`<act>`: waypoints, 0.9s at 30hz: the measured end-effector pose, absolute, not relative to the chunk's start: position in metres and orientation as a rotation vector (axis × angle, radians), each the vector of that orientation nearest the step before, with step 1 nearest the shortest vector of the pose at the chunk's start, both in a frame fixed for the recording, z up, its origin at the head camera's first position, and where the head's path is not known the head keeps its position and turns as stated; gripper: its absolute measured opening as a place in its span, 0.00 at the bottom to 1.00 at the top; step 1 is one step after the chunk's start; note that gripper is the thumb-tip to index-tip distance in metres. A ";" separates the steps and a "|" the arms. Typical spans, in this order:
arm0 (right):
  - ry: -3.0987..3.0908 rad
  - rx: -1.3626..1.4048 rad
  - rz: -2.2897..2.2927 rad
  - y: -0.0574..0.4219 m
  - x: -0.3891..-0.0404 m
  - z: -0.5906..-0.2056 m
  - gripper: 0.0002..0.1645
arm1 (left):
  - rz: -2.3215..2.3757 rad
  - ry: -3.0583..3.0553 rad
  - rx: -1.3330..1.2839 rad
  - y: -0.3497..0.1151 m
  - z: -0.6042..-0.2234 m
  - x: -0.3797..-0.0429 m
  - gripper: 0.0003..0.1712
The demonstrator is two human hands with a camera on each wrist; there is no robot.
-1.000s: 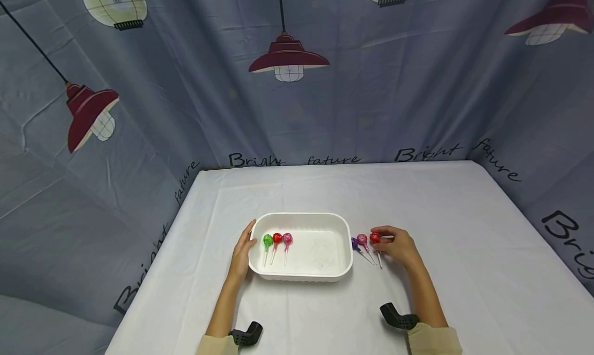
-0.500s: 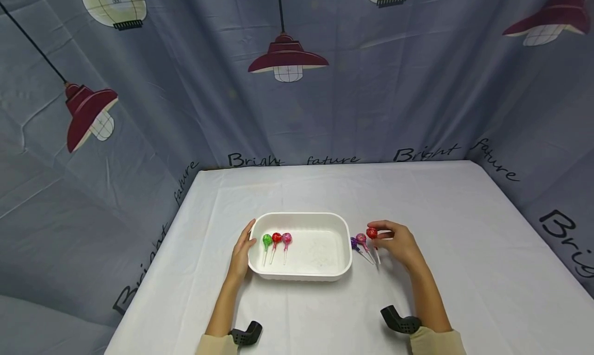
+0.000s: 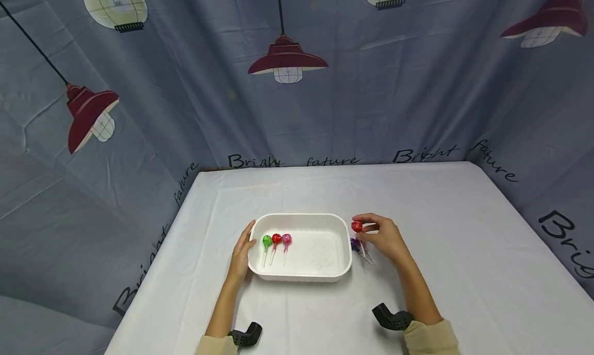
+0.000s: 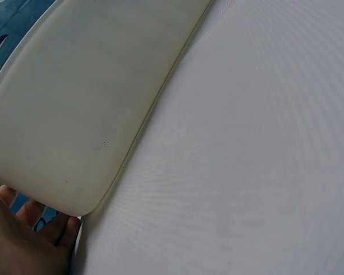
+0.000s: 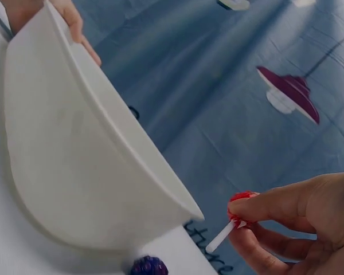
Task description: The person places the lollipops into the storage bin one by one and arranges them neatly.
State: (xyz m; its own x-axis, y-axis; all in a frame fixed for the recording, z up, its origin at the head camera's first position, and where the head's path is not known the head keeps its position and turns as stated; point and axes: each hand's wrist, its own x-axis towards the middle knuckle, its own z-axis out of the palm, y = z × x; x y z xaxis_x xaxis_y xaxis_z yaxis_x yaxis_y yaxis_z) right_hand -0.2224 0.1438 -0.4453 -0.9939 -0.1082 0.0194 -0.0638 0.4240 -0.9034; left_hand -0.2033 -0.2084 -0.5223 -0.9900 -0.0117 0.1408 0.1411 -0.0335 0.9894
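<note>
A red lollipop [image 3: 357, 226] is pinched by its head in my right hand [image 3: 385, 237], raised just off the tray's right end. In the right wrist view its white stick [image 5: 221, 236] points down and left. My left hand [image 3: 241, 252] grips the left end of the white tray [image 3: 301, 278], thumb at the rim and fingers along the outside. Inside the tray, toward its left, a green lollipop [image 3: 267, 241], another red lollipop [image 3: 277, 238] and a pink lollipop [image 3: 287, 239] lie side by side. A purple lollipop [image 3: 355, 244] lies beside the tray; a second pink one there is mostly hidden.
White cloth covers the table [image 3: 315, 190]. A grey-blue curtain [image 3: 195, 86] printed with lamps hangs behind and at the sides. Each wrist wears a black device, one on the left [image 3: 247, 334] and one on the right [image 3: 392, 318].
My right hand has lifted the red lollipop from the cloth and carried it left toward the tray, over the other two lollipops. The left hand and tray stay put.
</note>
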 end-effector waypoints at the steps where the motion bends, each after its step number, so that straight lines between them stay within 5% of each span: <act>1: 2.613 -0.159 -1.665 0.141 -0.223 -0.444 0.23 | -2.178 -2.108 -0.139 -0.208 -0.523 -0.203 0.29; 27: 2.417 -0.181 -1.787 0.051 -0.253 -0.437 0.23 | -2.201 -2.150 -0.107 -0.202 -0.496 -0.191 0.29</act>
State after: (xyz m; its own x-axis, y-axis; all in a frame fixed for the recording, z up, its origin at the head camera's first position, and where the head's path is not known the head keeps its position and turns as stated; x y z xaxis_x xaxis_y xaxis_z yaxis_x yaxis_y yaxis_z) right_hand -0.2531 0.0510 -0.4374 -0.9844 -0.1730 -0.0334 -0.0188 0.2915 -0.9564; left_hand -0.1909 -0.2016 -0.4963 -0.9956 0.0034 0.0933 0.0932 -0.0235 0.9954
